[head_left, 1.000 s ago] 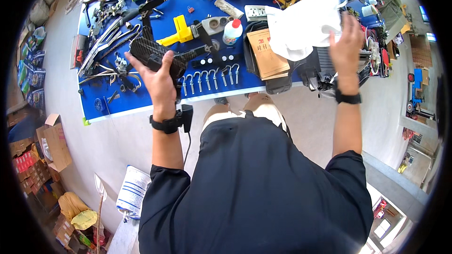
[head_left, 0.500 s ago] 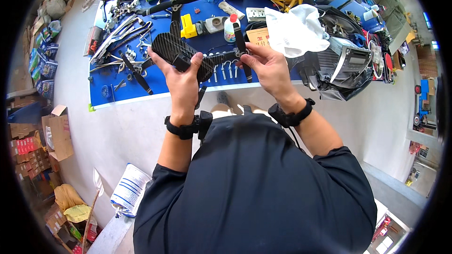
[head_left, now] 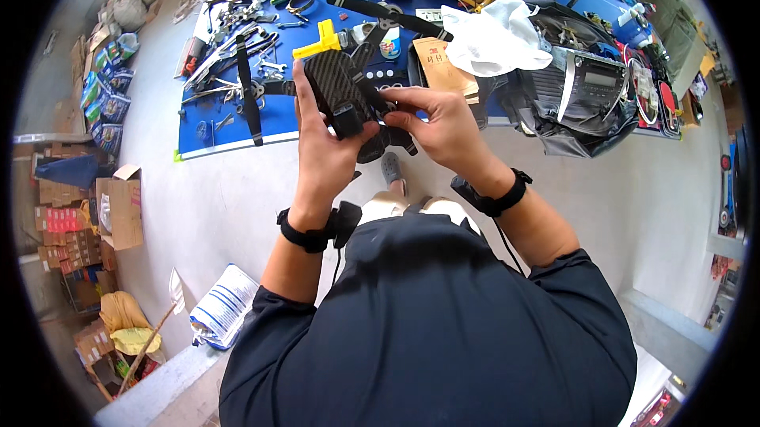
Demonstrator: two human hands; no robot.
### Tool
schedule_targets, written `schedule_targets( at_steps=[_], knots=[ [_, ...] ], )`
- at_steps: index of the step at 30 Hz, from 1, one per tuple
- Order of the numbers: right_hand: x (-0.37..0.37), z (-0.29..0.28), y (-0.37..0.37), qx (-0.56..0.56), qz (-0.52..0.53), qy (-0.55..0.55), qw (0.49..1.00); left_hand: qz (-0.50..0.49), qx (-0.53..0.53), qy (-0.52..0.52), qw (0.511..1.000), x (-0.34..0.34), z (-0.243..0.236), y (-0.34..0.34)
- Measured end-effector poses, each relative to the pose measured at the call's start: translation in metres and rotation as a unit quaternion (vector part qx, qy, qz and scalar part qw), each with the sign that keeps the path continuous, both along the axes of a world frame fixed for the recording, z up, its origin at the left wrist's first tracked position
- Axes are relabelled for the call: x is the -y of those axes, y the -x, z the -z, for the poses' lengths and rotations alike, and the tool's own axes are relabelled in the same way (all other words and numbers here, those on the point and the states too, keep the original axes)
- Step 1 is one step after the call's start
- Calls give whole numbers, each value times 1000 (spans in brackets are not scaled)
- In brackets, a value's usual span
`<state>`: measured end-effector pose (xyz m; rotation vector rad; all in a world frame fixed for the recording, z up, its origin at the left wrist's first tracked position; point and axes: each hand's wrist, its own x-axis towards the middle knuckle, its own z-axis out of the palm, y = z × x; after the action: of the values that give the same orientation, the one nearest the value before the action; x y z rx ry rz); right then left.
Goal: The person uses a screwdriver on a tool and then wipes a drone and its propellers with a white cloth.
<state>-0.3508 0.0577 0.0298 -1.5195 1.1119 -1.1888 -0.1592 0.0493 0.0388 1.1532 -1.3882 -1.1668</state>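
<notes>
Drone (head_left: 326, 79) is clasped in left grip (head_left: 321, 148), right grip (head_left: 445, 130) pinching a rotor arm (head_left: 370, 93) it partly hides.

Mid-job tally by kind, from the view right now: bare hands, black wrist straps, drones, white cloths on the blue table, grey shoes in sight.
Hands: 2 (left hand, right hand)
Black wrist straps: 2 (left strap, right strap)
Drone: 1
White cloth: 1
Grey shoe: 1
Total: 7
</notes>
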Motion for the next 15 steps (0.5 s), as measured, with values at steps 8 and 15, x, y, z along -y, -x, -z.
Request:
schedule_targets(
  at_steps=[8, 15],
  knots=[
    [-22, 10, -16, -43, -3, 86, 995, -32, -15, -6, 999, -33, 5, -14],
    [-10, -7, -24, -212, -95, 237, 943, -19, 32, 13, 999, -19, 2, -46]
  ],
)
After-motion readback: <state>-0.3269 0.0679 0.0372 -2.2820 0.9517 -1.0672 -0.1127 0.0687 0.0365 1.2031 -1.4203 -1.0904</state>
